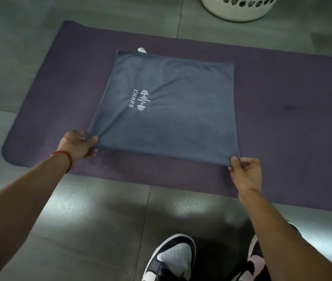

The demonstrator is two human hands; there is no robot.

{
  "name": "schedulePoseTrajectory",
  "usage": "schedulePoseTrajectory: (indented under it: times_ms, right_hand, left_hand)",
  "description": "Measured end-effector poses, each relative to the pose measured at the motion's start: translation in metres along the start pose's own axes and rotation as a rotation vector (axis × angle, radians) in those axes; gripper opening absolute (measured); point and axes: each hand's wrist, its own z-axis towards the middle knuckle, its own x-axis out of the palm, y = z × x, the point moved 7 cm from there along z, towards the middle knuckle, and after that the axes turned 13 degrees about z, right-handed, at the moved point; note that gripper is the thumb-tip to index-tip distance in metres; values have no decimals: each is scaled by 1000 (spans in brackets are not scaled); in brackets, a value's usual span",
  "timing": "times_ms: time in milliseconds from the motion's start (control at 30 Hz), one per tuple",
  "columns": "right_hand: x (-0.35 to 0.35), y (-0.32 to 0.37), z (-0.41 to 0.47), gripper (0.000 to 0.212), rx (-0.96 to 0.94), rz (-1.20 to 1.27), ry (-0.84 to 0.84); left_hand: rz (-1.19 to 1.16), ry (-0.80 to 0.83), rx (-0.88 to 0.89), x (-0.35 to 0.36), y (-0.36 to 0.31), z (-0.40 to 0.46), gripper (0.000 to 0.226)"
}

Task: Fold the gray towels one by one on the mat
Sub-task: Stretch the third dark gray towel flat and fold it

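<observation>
Lying flat in the middle of the purple mat (282,118), the gray towel (171,110) has its near corners pinched tight by the left hand (78,146) at 8 o'clock and right hand (246,171) at 4 o'clock

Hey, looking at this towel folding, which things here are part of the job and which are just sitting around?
Part of the job:
square gray cloth towel with white logo
purple foam mat
left hand, pinching the near left corner
right hand, pinching the near right corner

Just sitting around:
white perforated plastic basket
black and white shoes
</observation>
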Motion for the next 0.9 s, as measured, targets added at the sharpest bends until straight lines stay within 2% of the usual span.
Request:
schedulePoseTrajectory:
  times_ms: [100, 167, 233, 333, 433, 467, 567, 633, 700, 800, 900]
  right_hand:
    - [-14, -2, -7, 28, 85, 110, 60]
    - [-20, 2, -10, 37, 81, 185, 88]
    - [-19, 15, -8, 32, 44, 233, 128]
    - [-6, 44, 10, 21, 14, 279, 240]
    - [8, 71, 37, 28, 118, 291, 363]
    - [13, 80, 45, 30, 142, 278, 418]
    - [25, 110, 67, 21, 41, 138, 510]
    - [36, 127, 83, 23, -45, 40, 511]
    - [48, 144, 102, 10, -136, -39, 452]
    - [70, 170, 131, 19, -246, -91, 349]
    - [97, 184, 166, 26, -291, -95, 271]
  left_hand:
    - [-197, 40, 5, 9, 15, -26, 33]
    - [-231, 16, 94, 8, 18, -44, 33]
    - [-183, 38, 231, 6, 10, -56, 29]
    - [-172, 114, 328, -6, -5, -54, 25]
    - [-299, 292, 317, -25, -24, -42, 33]
    - [-261, 330, 342, -32, -32, -37, 31]
    - [-22, 236, 408, -55, -64, -16, 26]
    - [-7, 142, 439, -67, -93, 2, 16]
    - [13, 23, 447, -74, -125, 25, 9]
    - [-32, -116, 369, -77, -166, 65, 36]
    - [-3, -163, 295, -67, -196, 103, 32]
